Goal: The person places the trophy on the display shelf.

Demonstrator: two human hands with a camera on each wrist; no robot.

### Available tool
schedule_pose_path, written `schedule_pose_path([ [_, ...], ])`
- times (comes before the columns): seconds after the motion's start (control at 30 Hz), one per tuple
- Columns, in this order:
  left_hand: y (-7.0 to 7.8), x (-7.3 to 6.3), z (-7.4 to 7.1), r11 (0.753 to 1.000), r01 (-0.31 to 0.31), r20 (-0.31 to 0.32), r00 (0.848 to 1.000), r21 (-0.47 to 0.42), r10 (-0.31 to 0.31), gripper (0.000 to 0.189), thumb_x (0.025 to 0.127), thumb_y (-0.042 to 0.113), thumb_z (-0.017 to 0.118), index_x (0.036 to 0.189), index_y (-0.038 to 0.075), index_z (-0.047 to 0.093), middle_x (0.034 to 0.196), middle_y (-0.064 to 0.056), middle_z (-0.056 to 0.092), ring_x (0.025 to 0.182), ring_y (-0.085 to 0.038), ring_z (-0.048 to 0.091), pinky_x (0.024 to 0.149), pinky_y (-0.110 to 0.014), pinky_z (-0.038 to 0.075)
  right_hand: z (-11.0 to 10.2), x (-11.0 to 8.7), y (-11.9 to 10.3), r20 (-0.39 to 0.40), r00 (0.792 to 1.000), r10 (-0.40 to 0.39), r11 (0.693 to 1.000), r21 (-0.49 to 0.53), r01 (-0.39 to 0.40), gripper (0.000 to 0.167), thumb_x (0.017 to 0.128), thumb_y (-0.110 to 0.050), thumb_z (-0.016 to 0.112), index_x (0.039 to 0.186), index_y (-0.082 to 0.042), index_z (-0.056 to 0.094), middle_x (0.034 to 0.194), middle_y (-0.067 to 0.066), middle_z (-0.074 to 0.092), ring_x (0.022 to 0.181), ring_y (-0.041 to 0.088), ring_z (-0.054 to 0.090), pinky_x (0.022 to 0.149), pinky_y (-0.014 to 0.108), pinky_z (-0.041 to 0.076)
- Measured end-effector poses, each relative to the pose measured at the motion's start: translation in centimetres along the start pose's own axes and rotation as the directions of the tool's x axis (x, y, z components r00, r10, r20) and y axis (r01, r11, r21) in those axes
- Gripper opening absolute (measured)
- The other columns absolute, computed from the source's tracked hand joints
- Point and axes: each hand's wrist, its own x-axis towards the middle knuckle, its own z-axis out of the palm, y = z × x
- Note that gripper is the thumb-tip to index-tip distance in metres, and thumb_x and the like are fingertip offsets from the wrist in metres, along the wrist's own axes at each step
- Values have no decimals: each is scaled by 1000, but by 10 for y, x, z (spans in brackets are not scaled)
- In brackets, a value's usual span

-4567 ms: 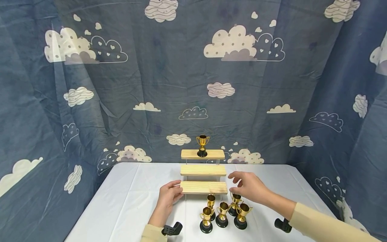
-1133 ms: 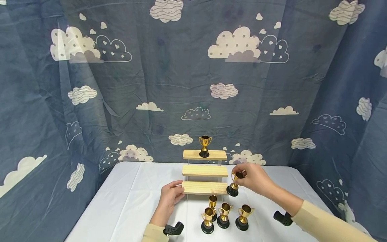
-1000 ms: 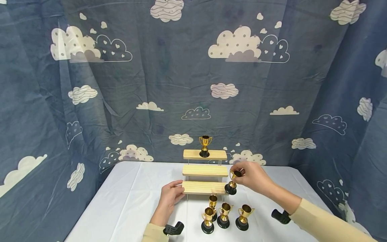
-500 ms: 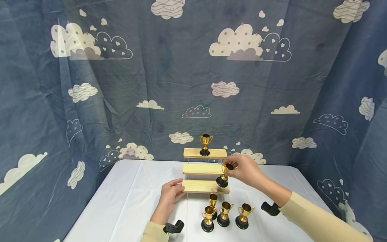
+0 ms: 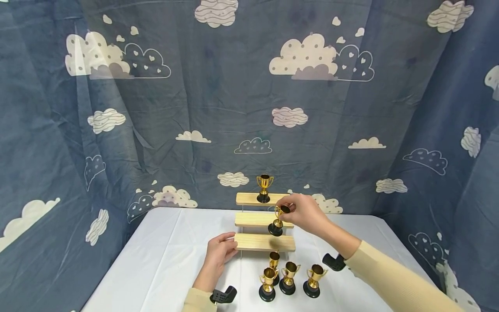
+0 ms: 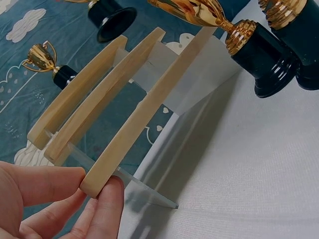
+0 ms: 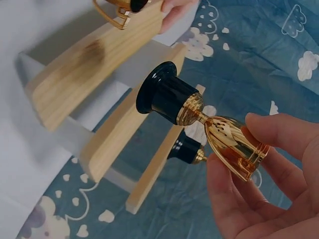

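Observation:
A three-tier wooden stand sits mid-table, and one gold trophy with a black base stands on its top shelf. My right hand pinches the cup of a second gold trophy, whose base hangs tilted just above the middle shelf. The right wrist view shows that trophy between my fingers, clear of the wood. My left hand grips the left end of the bottom shelf, thumb and fingers pinching its edge.
Several more gold trophies stand grouped on the white tablecloth in front of the stand. A blue cloud-print cloth hangs behind and to both sides. A black wrist mount sits on each forearm.
My right hand picked one trophy out of the table group and carried it up and left, from beside the bottom shelf to over the middle shelf. The left hand stayed put.

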Motion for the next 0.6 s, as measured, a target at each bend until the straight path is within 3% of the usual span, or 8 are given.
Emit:
schedule_pose_path([
  [0.33,0,0,-1,1000,-2,17,1000,-28,3,45,83,-9,68,128,-8,62,104,-17,69,86,-20,71,82,-39,60,6,15,-8,2,999,37,999,5,-37,33,80,-16,85,111,-20,76,102,-3,67,85,13,64,71,34,54],
  [0.6,0,0,0,1000,8,11,1000,-26,-7,45,83,-9,68,128,-8,62,105,-18,69,87,-21,71,81,-37,60,14,30,-10,-12,1000,13,999,39,-13,33,81,-13,84,112,-18,75,102,-3,69,89,16,66,76,36,56],
])
